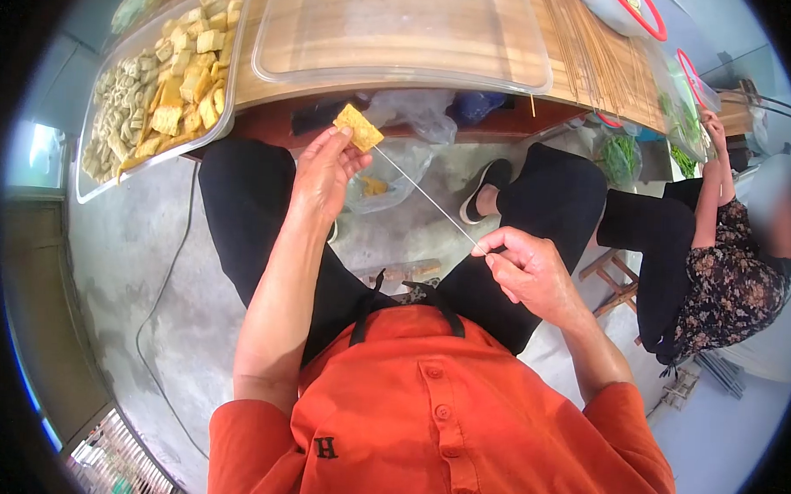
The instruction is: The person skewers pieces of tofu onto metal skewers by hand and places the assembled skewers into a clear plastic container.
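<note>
My left hand (326, 164) pinches a flat yellow piece of tofu (359, 128) between thumb and fingers, held in front of the table edge. A thin skewer (425, 194) runs from the lower corner of that piece down to my right hand (527, 269). The thumb and forefinger of my right hand are closed on the skewer's other end. At the table's left stands a clear plastic tray (235, 85) with yellow tofu pieces (192, 83) and greyish knotted pieces (122, 107). How deep the skewer tip sits in the tofu is hidden.
A clear lidded or shallow tray (401, 73) lies on the wooden table (305, 91), with a bundle of skewers (585, 53) to its right. Plastic bags (409, 117) hang below the edge. Another person (725, 276) sits at the right, near bags of greens (621, 159) and a wooden stool (612, 281).
</note>
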Demonstrator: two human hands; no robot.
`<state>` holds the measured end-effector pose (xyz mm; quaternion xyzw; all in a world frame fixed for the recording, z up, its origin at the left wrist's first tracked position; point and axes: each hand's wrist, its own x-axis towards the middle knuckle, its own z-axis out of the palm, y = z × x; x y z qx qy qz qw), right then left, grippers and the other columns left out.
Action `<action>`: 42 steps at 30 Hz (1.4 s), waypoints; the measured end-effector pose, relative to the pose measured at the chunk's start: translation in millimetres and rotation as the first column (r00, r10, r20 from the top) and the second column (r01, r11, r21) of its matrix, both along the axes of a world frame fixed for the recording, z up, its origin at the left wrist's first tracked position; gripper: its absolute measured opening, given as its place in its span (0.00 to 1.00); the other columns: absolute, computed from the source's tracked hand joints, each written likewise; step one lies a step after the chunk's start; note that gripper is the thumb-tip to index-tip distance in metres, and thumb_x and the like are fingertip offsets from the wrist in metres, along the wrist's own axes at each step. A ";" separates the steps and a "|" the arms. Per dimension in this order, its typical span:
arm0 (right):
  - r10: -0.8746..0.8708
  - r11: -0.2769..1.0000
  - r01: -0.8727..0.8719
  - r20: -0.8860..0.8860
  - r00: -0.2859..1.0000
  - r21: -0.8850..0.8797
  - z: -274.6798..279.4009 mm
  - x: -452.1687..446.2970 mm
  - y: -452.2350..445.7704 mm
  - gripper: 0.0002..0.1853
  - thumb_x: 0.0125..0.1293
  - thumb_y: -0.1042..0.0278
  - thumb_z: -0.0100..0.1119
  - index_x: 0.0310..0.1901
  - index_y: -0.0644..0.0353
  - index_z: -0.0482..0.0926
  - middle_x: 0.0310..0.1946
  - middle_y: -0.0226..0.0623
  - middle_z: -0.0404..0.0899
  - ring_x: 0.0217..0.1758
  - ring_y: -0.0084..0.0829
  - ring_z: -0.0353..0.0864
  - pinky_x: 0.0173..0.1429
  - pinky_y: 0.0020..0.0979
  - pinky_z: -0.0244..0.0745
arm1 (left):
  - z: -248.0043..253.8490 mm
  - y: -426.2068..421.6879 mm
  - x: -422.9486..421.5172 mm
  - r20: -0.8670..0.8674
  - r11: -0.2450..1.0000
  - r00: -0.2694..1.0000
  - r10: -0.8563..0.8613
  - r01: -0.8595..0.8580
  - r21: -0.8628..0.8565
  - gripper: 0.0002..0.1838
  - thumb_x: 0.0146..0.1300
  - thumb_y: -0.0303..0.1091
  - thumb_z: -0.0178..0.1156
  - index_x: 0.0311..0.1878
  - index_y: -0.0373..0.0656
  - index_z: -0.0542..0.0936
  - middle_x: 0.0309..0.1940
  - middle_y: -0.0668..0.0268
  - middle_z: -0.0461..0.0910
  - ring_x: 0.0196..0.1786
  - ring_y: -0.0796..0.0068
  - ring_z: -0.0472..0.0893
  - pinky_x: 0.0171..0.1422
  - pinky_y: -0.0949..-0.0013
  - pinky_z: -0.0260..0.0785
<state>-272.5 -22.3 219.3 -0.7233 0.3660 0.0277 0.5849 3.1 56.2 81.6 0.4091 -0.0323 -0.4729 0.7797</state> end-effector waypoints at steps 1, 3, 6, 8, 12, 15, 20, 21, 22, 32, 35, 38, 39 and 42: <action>-0.003 1.000 0.003 -0.003 1.000 0.000 -0.8 0.0 -0.1 0.05 0.69 0.72 0.53 0.43 0.59 0.77 0.13 0.21 0.66 0.16 0.12 0.63 0.21 0.22 0.57 | -1.0 0.0 0.3 0.006 1.000 1.000 -0.002 0.002 -0.006 0.07 0.68 0.32 0.59 0.44 0.41 0.78 0.40 0.65 0.80 0.41 0.71 0.79 0.47 0.65 0.76; -0.012 1.000 0.012 -0.001 1.000 0.020 -1.3 -0.6 -0.2 0.05 0.69 0.72 0.53 0.43 0.59 0.77 0.14 0.21 0.66 0.16 0.12 0.63 0.21 0.22 0.57 | -1.6 0.6 -0.2 0.012 1.000 1.000 -0.003 0.003 -0.012 0.07 0.68 0.32 0.59 0.44 0.41 0.78 0.40 0.65 0.80 0.41 0.71 0.79 0.47 0.65 0.76; -0.037 0.997 0.037 0.011 0.999 0.062 -4.6 -0.3 0.8 0.05 0.69 0.72 0.53 0.43 0.59 0.77 0.14 0.20 0.67 0.16 0.12 0.63 0.21 0.22 0.57 | -1.4 1.2 0.2 0.025 1.000 1.000 -0.002 0.002 -0.017 0.07 0.68 0.32 0.59 0.44 0.41 0.78 0.40 0.65 0.80 0.41 0.72 0.79 0.47 0.65 0.75; -0.056 0.995 0.054 0.018 0.998 0.083 -6.7 0.3 2.5 0.05 0.70 0.72 0.53 0.43 0.59 0.77 0.14 0.20 0.67 0.16 0.12 0.63 0.21 0.22 0.57 | -3.2 1.2 1.4 0.088 1.000 0.996 -0.009 0.012 -0.026 0.07 0.68 0.32 0.59 0.44 0.41 0.79 0.39 0.65 0.81 0.41 0.74 0.79 0.47 0.66 0.75; -0.064 0.997 0.063 0.004 0.998 0.051 -9.5 1.0 9.5 0.06 0.70 0.73 0.52 0.45 0.60 0.77 0.14 0.22 0.68 0.15 0.13 0.64 0.21 0.22 0.57 | -2.7 0.6 -1.6 0.196 1.000 0.980 0.020 -0.022 0.009 0.07 0.68 0.33 0.59 0.43 0.40 0.79 0.38 0.66 0.81 0.41 0.75 0.79 0.47 0.66 0.75; -0.058 0.998 0.057 0.016 0.998 0.033 -14.7 4.5 14.4 0.07 0.70 0.73 0.52 0.46 0.60 0.77 0.14 0.24 0.68 0.15 0.13 0.64 0.21 0.22 0.58 | 2.9 0.0 -6.5 0.312 0.997 0.948 0.057 -0.070 0.030 0.07 0.68 0.33 0.59 0.41 0.39 0.80 0.36 0.67 0.81 0.38 0.77 0.79 0.46 0.68 0.75; -0.049 0.998 0.045 0.102 0.994 0.050 -29.7 14.1 19.2 0.08 0.70 0.72 0.51 0.48 0.61 0.76 0.14 0.25 0.68 0.17 0.14 0.66 0.23 0.22 0.59 | 4.7 0.1 -9.4 0.506 0.990 0.861 0.047 -0.106 0.089 0.08 0.67 0.33 0.60 0.39 0.36 0.81 0.33 0.68 0.81 0.35 0.81 0.79 0.43 0.73 0.74; -0.053 0.997 0.046 0.107 0.993 0.066 -32.5 17.6 20.3 0.09 0.70 0.72 0.50 0.48 0.61 0.76 0.14 0.25 0.68 0.17 0.14 0.66 0.24 0.22 0.60 | 4.3 1.0 -9.1 0.507 0.991 0.861 0.046 -0.104 0.088 0.08 0.67 0.33 0.60 0.39 0.36 0.81 0.33 0.68 0.81 0.35 0.81 0.79 0.43 0.73 0.74; -0.055 0.996 0.047 0.112 0.992 0.081 -35.3 20.7 21.2 0.09 0.70 0.72 0.50 0.49 0.61 0.76 0.15 0.25 0.68 0.18 0.14 0.66 0.25 0.22 0.60 | 4.3 1.9 -9.1 0.547 0.987 0.837 0.024 -0.108 0.122 0.08 0.67 0.33 0.60 0.38 0.36 0.81 0.33 0.69 0.81 0.35 0.82 0.78 0.43 0.73 0.74; -0.181 0.955 0.114 0.229 0.956 0.275 -61.3 47.8 17.6 0.09 0.73 0.71 0.49 0.48 0.65 0.76 0.20 0.23 0.67 0.20 0.14 0.63 0.24 0.20 0.60 | 9.6 1.0 -16.4 0.635 0.984 0.772 -0.006 -0.110 0.143 0.09 0.67 0.33 0.60 0.36 0.36 0.81 0.31 0.71 0.80 0.32 0.83 0.78 0.42 0.77 0.71; -0.200 0.949 0.117 0.274 0.941 0.291 -67.5 56.4 16.0 0.10 0.73 0.71 0.50 0.48 0.65 0.76 0.23 0.23 0.68 0.20 0.14 0.63 0.24 0.20 0.60 | 10.7 1.9 -19.8 0.626 0.986 0.780 -0.012 -0.096 0.138 0.09 0.67 0.33 0.60 0.36 0.36 0.81 0.31 0.70 0.80 0.32 0.83 0.77 0.42 0.76 0.71; -0.215 0.953 0.139 0.276 0.937 0.268 -69.7 62.0 15.9 0.10 0.73 0.71 0.50 0.49 0.65 0.76 0.24 0.24 0.68 0.20 0.14 0.63 0.24 0.20 0.61 | 15.4 3.1 -18.8 0.642 0.981 0.766 -0.032 -0.099 0.168 0.09 0.67 0.33 0.60 0.36 0.36 0.81 0.31 0.70 0.80 0.32 0.83 0.77 0.42 0.76 0.70; -0.223 0.951 0.143 0.287 0.932 0.273 -72.0 62.9 15.8 0.10 0.73 0.71 0.50 0.48 0.65 0.76 0.24 0.24 0.68 0.20 0.14 0.63 0.24 0.20 0.60 | 13.3 3.4 -18.3 0.641 0.981 0.767 -0.031 -0.100 0.168 0.09 0.67 0.33 0.60 0.36 0.36 0.81 0.31 0.70 0.80 0.32 0.83 0.77 0.42 0.76 0.70; -0.240 0.948 0.154 0.309 0.920 0.279 -77.4 66.6 18.7 0.09 0.72 0.71 0.50 0.48 0.65 0.77 0.24 0.23 0.69 0.20 0.14 0.63 0.23 0.20 0.60 | 7.8 2.0 -15.4 0.657 0.979 0.753 -0.026 -0.113 0.168 0.09 0.67 0.33 0.60 0.36 0.36 0.81 0.30 0.70 0.80 0.32 0.83 0.77 0.43 0.76 0.71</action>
